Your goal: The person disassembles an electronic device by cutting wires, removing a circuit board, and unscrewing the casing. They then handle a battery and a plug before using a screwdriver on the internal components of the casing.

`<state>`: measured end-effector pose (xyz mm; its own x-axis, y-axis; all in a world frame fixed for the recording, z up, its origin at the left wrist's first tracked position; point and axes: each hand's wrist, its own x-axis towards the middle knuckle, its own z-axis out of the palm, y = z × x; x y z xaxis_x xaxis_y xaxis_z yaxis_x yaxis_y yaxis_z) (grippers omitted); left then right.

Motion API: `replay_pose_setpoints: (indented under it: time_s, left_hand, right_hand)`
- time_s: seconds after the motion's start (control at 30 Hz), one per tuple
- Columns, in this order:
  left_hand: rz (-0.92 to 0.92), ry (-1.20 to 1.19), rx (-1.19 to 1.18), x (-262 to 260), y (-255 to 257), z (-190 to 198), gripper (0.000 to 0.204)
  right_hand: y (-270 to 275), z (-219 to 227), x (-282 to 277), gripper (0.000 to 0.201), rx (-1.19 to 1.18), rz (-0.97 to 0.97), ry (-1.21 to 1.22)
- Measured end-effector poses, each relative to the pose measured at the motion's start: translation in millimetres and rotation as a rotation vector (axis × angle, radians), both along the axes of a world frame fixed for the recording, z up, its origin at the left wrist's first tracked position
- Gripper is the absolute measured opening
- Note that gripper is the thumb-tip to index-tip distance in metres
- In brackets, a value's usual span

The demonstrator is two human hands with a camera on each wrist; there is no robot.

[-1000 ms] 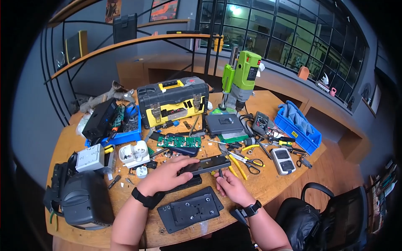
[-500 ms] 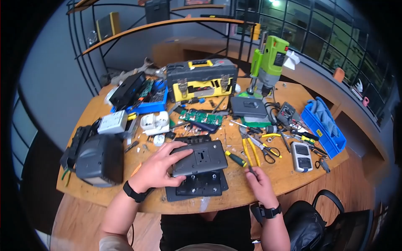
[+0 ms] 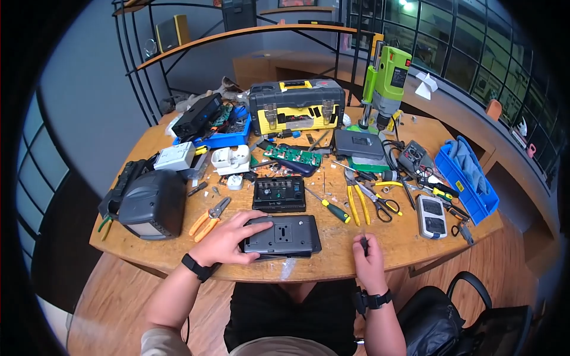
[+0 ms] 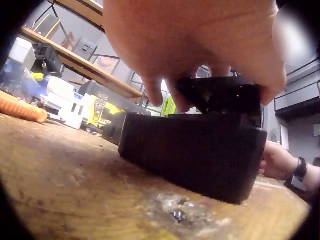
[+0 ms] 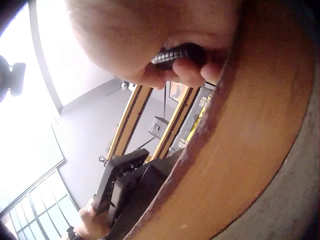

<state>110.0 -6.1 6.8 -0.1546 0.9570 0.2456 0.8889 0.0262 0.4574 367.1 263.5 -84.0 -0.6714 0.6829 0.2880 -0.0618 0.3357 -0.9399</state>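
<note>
A dark grey cover panel (image 3: 284, 234) with a socket face lies flat on a black base plate (image 3: 297, 254) near the table's front edge. My left hand (image 3: 228, 239) grips its left end, fingers on top and thumb at the near edge. In the left wrist view the fingers (image 4: 172, 92) curl over the panel (image 4: 220, 95) above the black housing (image 4: 192, 152). My right hand (image 3: 367, 261) rests on the table edge to the right, pinching a small black ribbed screwdriver handle (image 3: 363, 242), seen close up as the handle (image 5: 177, 54) in the right wrist view.
Behind the panel lie a black module (image 3: 279, 194), a green-handled screwdriver (image 3: 329, 209), orange pliers (image 3: 208, 216), yellow pliers (image 3: 353, 204) and scissors (image 3: 383, 204). A grey meter (image 3: 431, 215), blue bin (image 3: 466, 178), yellow toolbox (image 3: 297, 107), green drill press (image 3: 386, 77) and a dark bulky device (image 3: 148, 204) crowd the table.
The grey panel, held up and tilted before, now lies flat on the base plate by the front edge. My right hand has drawn back to the table edge, still holding the small tool.
</note>
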Motion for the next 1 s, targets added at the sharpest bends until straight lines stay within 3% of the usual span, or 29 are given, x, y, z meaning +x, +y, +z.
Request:
replay_pose_setpoints:
  time_s: [0.07,0.2,0.27,0.3,0.33,0.4,0.43,0.5,0.6,0.73,0.83,0.93,1.0]
  left_hand:
    - [-0.008,-0.006,-0.011,-1.3,0.6,-1.3,0.076]
    - [-0.035,-0.046,-0.054,-2.7,4.5,-2.8,0.081]
    - [-0.046,-0.060,-0.067,-2.6,4.3,-2.2,0.080]
    - [-0.042,-0.087,-0.067,-2.7,4.4,-1.8,0.080]
    - [-0.039,-0.114,-0.066,-2.6,4.7,-0.7,0.080]
    - [-0.038,-0.125,-0.058,-1.4,4.9,3.0,0.080]
    - [-0.037,-0.140,-0.053,-1.5,4.6,3.7,0.080]
    - [-0.057,-0.127,-0.049,-4.1,4.2,1.4,0.080]
    - [-0.089,-0.098,-0.041,-7.3,3.0,-3.1,0.080]
    - [-0.119,-0.071,-0.027,-10.5,2.2,-3.2,0.081]
    - [-0.140,-0.068,-0.012,-13.2,4.4,-4.1,0.080]
    - [-0.137,-0.152,-0.012,-17.0,7.2,-4.6,0.079]
    - [-0.116,-0.197,-0.005,-20.9,7.0,-4.6,0.077]
  right_hand:
    - [-6.2,0.7,-4.9,0.013,-0.026,0.013,0.065]
    - [-20.3,7.1,-11.3,0.019,0.020,0.106,-0.054]
    - [-29.2,11.7,-20.6,0.024,0.057,0.122,0.073]
    - [-29.4,17.1,-22.3,0.040,0.090,0.135,0.023]
    - [-30.4,24.3,-23.5,0.040,0.093,0.136,0.025]
    - [-34.0,38.3,-26.0,0.066,0.162,0.180,-0.085]
    - [-34.1,38.9,-27.9,0.066,0.162,0.181,-0.085]
    - [-33.9,38.5,-32.1,0.092,0.252,0.235,-0.081]
    - [-34.0,42.4,-37.3,0.102,0.318,0.303,-0.072]
    - [-31.5,37.7,-45.1,0.104,0.407,0.353,-0.049]
    - [-32.6,42.7,-43.7,0.098,0.229,0.435,-0.179]
    - [-28.0,34.1,-40.8,0.084,0.196,0.394,-0.144]
    - [-25.2,29.9,-38.6,0.073,-0.051,0.381,-0.027]
